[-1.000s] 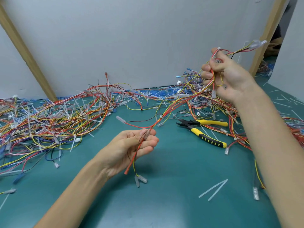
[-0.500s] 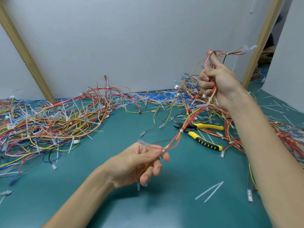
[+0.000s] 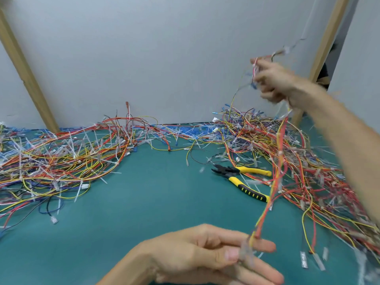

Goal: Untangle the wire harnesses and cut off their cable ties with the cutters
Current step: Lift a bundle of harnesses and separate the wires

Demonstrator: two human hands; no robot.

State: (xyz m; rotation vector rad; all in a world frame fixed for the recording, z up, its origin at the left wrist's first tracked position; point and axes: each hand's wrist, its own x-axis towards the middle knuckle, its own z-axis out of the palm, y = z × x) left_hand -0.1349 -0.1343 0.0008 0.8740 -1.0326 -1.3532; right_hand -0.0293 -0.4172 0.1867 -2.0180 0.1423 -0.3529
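Green mat (image 3: 156,206) lay strewn with wiring. Right hand (image 3: 273,83) clenched harness (image 3: 275,177) high; left hand (image 3: 207,254) pinched low end. Cutters (image 3: 244,182) idle behind. Limp, light, snag-prone; best gripped near ties.

Left hand (image 3: 207,256) low at bottom centre, thumb pinched against fingers; right hand (image 3: 273,83) raised at upper right, blurred, fist closed, forearm slanting to the right edge

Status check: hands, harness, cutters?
Left hand pinches harness low end; right hand grips top, raised. Harness taut between. Cutters idle on mat, wire piles both sides.
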